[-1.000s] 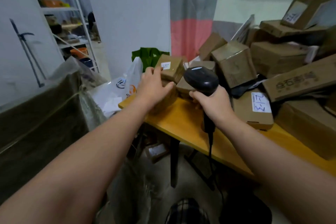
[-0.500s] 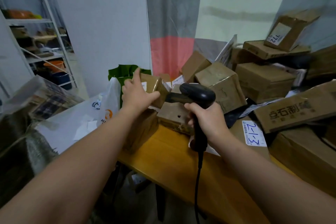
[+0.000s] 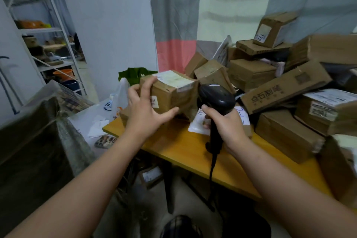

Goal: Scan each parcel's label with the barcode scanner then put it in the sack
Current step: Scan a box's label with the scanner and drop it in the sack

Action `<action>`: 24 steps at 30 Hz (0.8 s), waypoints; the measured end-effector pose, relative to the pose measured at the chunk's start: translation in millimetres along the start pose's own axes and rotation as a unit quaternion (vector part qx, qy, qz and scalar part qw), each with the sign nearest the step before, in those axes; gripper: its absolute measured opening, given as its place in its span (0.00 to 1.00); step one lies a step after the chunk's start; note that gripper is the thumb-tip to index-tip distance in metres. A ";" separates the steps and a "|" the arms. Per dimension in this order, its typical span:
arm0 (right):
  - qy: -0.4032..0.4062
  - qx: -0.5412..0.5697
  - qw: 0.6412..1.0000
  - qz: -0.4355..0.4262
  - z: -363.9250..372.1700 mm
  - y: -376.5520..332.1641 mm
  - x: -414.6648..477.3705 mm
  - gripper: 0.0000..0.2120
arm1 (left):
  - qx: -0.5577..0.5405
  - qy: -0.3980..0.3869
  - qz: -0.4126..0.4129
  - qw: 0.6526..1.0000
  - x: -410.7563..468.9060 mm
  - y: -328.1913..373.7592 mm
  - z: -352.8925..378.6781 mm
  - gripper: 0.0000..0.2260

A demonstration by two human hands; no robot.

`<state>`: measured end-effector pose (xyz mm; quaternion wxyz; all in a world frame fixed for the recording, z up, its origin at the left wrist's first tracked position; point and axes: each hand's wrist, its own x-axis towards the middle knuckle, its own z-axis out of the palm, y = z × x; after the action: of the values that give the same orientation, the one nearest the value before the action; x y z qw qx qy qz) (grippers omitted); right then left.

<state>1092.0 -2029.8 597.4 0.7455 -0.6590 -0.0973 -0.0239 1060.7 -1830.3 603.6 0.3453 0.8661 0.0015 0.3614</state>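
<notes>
Compared with half a second ago, we find the parcel [image 3: 170, 94] showing far more of its top face, so the broad white label [image 3: 173, 79] now lies in plain sight. The right grip [image 3: 226, 123] and its scanner sit about where they were.

Left grip [image 3: 146, 108]: holding the parcel. Its fingers curl over the near left corner and the thumb stretches along the lower near edge. The parcel is a brown cardboard box, raised and slightly tilted above another box at the left end of the bench [image 3: 193, 150]. A second, smaller label [image 3: 154, 102] on its near face lies just beside the fingers.

Right grip: wrapped round the handle of the black barcode scanner [image 3: 216, 98], which stands upright. The scanner head is just beside the parcel's right end; we cannot tell whether the two touch. The parcel thus lies between the two grips, held by the left only. The scanner's cable [image 3: 212, 164] hangs from the handle past the bench edge.

Other findings: a loose pile of cardboard parcels [image 3: 286, 91] covers the right part of the bench. A white plastic bag [image 3: 117, 100] and a green bag [image 3: 135, 75] lie beyond the left end. A metal shelf rack [image 3: 48, 31] stands at the far left.
</notes>
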 end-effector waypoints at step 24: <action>0.053 0.023 0.997 0.054 -113.4 23.6 -107.0 0.15 | -0.212 -0.244 -0.246 0.914 -109.1 51.8 79.6 0.26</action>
<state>1004.0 -2148.7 542.7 0.7649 -0.6435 -0.0227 -0.0162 1017.2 -1944.8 526.6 0.5887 0.8058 0.0532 0.0348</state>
